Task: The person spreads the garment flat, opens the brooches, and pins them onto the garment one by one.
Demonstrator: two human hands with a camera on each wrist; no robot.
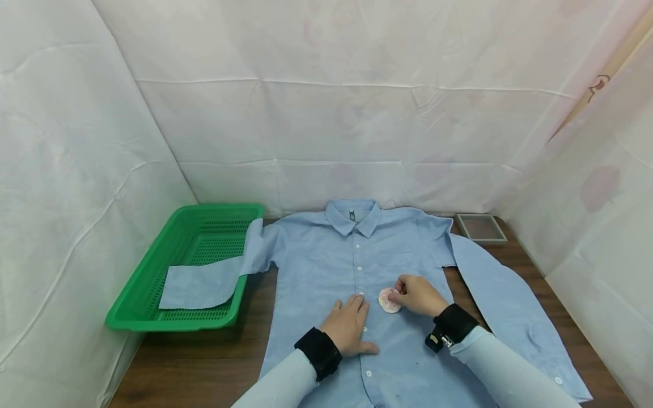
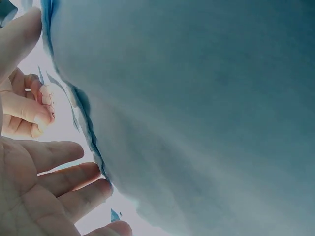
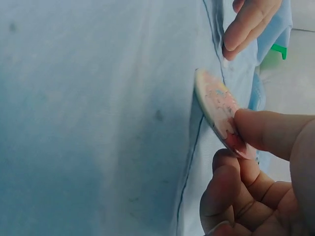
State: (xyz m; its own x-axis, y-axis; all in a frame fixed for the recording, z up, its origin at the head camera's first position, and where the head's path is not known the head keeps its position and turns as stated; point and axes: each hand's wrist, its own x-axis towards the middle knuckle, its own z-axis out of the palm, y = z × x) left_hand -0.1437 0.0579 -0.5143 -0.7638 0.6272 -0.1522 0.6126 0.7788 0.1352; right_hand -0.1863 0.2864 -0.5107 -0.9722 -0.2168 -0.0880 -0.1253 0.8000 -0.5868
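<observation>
A light blue button-up shirt (image 1: 311,249) lies spread front up on the wooden table, its collar at the far side. My right hand (image 1: 420,296) pinches a round flat disc (image 1: 385,300) with a pink and white pattern between thumb and fingers, just right of the button strip. In the right wrist view the disc (image 3: 216,105) is tilted, its edge against the cloth, and small dark spots mark the fabric. My left hand (image 1: 348,326) rests on the shirt front over the button strip, fingers extended and thumb spread out.
A green plastic basket (image 1: 127,323) stands at the left, with one folded sleeve (image 1: 201,283) lying across it. The other sleeve (image 1: 502,289) stretches down the right side. A small grey-framed tray (image 1: 491,242) sits at the back right. White sheeting (image 1: 326,130) walls the table.
</observation>
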